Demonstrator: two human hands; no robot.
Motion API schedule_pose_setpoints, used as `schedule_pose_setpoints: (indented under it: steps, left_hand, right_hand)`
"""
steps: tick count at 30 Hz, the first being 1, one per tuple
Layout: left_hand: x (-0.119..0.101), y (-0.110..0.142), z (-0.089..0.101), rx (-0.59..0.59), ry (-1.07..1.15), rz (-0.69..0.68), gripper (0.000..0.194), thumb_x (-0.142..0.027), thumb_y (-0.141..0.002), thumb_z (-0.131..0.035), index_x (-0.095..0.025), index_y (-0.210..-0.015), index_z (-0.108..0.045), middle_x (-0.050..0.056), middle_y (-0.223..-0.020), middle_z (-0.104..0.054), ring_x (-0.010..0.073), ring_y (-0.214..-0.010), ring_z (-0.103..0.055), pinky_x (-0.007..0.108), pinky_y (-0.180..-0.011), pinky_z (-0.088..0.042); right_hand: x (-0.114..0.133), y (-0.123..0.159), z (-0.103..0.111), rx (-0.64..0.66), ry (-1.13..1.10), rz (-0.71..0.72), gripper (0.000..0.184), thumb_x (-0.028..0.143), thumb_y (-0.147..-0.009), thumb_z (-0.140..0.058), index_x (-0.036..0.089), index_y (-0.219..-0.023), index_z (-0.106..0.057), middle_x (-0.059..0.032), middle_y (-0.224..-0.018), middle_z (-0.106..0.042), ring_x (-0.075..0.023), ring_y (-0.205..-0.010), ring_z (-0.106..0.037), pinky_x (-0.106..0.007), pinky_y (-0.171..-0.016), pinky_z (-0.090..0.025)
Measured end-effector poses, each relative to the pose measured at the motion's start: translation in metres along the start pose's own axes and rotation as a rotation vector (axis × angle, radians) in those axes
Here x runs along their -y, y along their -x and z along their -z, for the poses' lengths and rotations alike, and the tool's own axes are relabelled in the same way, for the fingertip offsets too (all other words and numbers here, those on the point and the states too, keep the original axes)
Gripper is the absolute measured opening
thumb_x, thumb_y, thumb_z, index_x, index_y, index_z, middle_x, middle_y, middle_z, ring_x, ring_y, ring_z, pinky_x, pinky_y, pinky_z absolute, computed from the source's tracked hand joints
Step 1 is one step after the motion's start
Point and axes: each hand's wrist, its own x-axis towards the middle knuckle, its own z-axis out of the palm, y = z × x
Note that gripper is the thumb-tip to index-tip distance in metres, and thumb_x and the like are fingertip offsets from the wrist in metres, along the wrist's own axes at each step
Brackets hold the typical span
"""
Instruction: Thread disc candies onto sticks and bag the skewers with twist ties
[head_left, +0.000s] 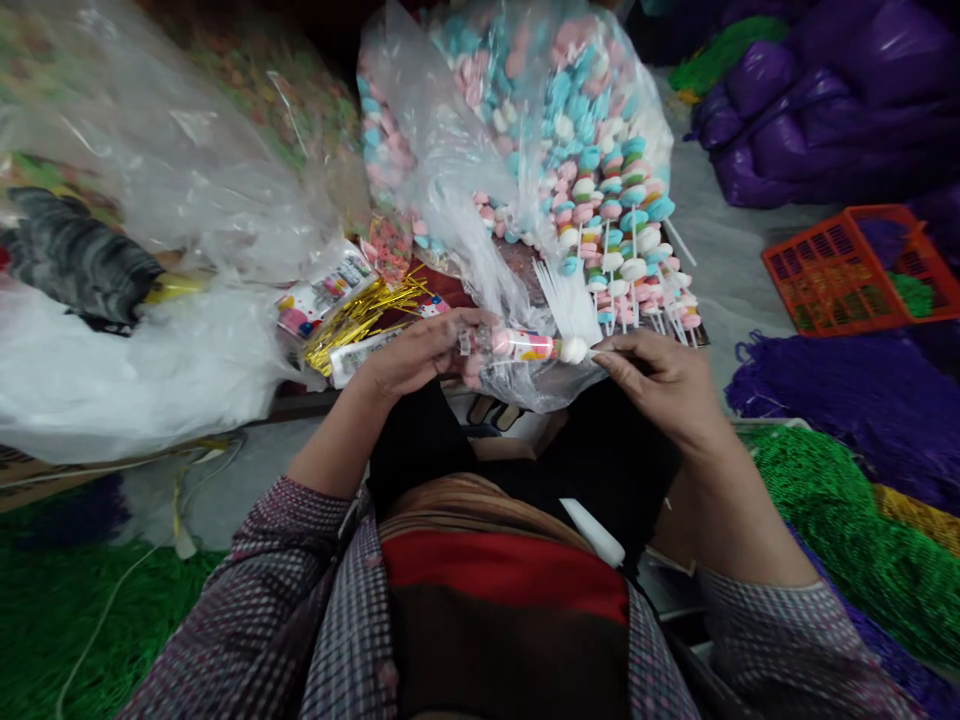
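A big clear plastic bag of pink, blue, green and yellow sweets (217,130) filled the upper left of the frame, and another clear plastic bag, packed with pink, blue and white sweets (495,60), stood at the top centre. Shiny purple plastic bags (840,100) bulged in the upper right, above a heap of glossy green strands (832,500) at the right edge. An orange slatted plastic crate (829,290) sat between them.

Right of centre, a cluster of sweets in pink, blue and white threaded on white sticks (622,240) lay beside a fan of bare white sticks (570,300). Left of centre were a bunch of thin gold metallic strips (360,325) and small printed packets (326,290).

The right hand (660,375) had thumb and forefinger pressed together, pinching the white stick's end (595,352). The left hand (420,350) was curled at the other end of the skewer of soft round sweets in clear film printed pink and yellow (529,346) — held level at the centre of the frame, between both hands. Nearest the right fingers sat one white round sweet (574,349).
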Motion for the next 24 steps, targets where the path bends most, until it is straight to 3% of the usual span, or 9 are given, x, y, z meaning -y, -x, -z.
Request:
schedule_pose_setpoints:
  steps: [2, 5, 8, 10, 13, 15, 20, 24]
  left_hand:
    - [-0.005, -0.001, -0.005, 0.009, 0.112, 0.0, 0.078, -0.084, -0.078, -0.065, -0.019, -0.121, -0.072, 0.007, -0.074, -0.072, 0.0231, -0.062, -0.072, 0.036, -0.062, -0.058]
    - [-0.013, -0.007, -0.016, -0.059, 0.218, -0.048, 0.078, -0.086, -0.079, -0.056, -0.023, -0.122, -0.071, 0.008, -0.077, -0.074, 0.026, -0.064, -0.072, 0.042, -0.063, -0.059]
    - [-0.022, -0.014, -0.031, -0.147, 0.258, -0.151, 0.067, -0.075, -0.081, -0.062, -0.028, -0.128, -0.068, 0.002, -0.067, -0.068, 0.0233, -0.058, -0.068, 0.04, -0.061, -0.057]
    - [-0.027, -0.019, -0.042, -0.155, 0.237, -0.203, 0.063, -0.067, -0.08, -0.071, -0.028, -0.13, -0.068, -0.005, -0.052, -0.056, 0.0181, -0.047, -0.06, 0.036, -0.057, -0.055]
    - [-0.034, -0.026, -0.056, -0.153, 0.173, -0.242, 0.053, -0.057, -0.074, -0.086, -0.023, -0.113, -0.074, -0.013, -0.039, -0.037, 0.0095, -0.035, -0.043, 0.027, -0.051, -0.048]
    - [-0.037, -0.03, -0.062, -0.182, 0.137, -0.251, 0.045, -0.054, -0.071, -0.091, -0.021, -0.097, -0.076, -0.014, -0.037, -0.033, 0.0057, -0.032, -0.036, 0.023, -0.048, -0.043]
    - [-0.029, -0.041, -0.075, -0.256, 0.057, -0.271, 0.047, -0.06, -0.068, -0.092, -0.02, -0.084, -0.073, -0.013, -0.04, -0.038, 0.0037, -0.032, -0.034, 0.023, -0.044, -0.037]
    - [-0.01, -0.044, -0.076, -0.253, -0.084, -0.243, 0.05, -0.066, -0.072, -0.086, -0.02, -0.076, -0.068, -0.01, -0.043, -0.044, 0.005, -0.034, -0.038, 0.025, -0.044, -0.036]
  right_hand:
    - [0.002, 0.002, -0.007, -0.042, -0.121, -0.078, 0.02, 0.043, -0.09, -0.075, 0.024, -0.088, -0.078, -0.0033, -0.082, -0.076, -0.0173, -0.076, -0.07, -0.031, -0.075, -0.055]
    - [0.008, 0.002, -0.02, -0.116, -0.316, -0.204, 0.024, 0.047, -0.084, -0.08, 0.023, -0.086, -0.077, -0.0019, -0.082, -0.076, -0.0148, -0.073, -0.068, -0.029, -0.073, -0.056]
    - [0.017, -0.001, -0.03, -0.161, -0.439, -0.272, 0.027, 0.049, -0.08, -0.082, 0.022, -0.084, -0.078, -0.0011, -0.081, -0.077, -0.0141, -0.07, -0.067, -0.028, -0.071, -0.057]
    - [0.022, -0.003, -0.033, -0.188, -0.467, -0.263, 0.024, 0.046, -0.08, -0.083, 0.023, -0.084, -0.08, -0.0009, -0.081, -0.078, -0.0145, -0.071, -0.069, -0.028, -0.072, -0.058]
    - [0.025, -0.003, -0.037, -0.229, -0.452, -0.222, 0.017, 0.04, -0.081, -0.081, 0.024, -0.084, -0.081, -0.0013, -0.082, -0.08, -0.0158, -0.076, -0.072, -0.029, -0.076, -0.059]
    - [0.025, -0.001, -0.04, -0.257, -0.43, -0.213, 0.015, 0.038, -0.083, -0.079, 0.024, -0.084, -0.082, -0.0017, -0.084, -0.081, -0.0166, -0.078, -0.074, -0.03, -0.079, -0.06]
    - [0.025, 0.004, -0.052, -0.322, -0.404, -0.267, 0.023, 0.045, -0.085, -0.076, 0.022, -0.084, -0.081, -0.0011, -0.077, -0.077, -0.0152, -0.068, -0.067, -0.029, -0.07, -0.057]
    - [0.033, 0.005, -0.06, -0.303, -0.453, -0.29, 0.034, 0.054, -0.089, -0.07, 0.021, -0.087, -0.078, 0.0023, -0.063, -0.062, -0.0115, -0.055, -0.052, -0.027, -0.058, -0.048]
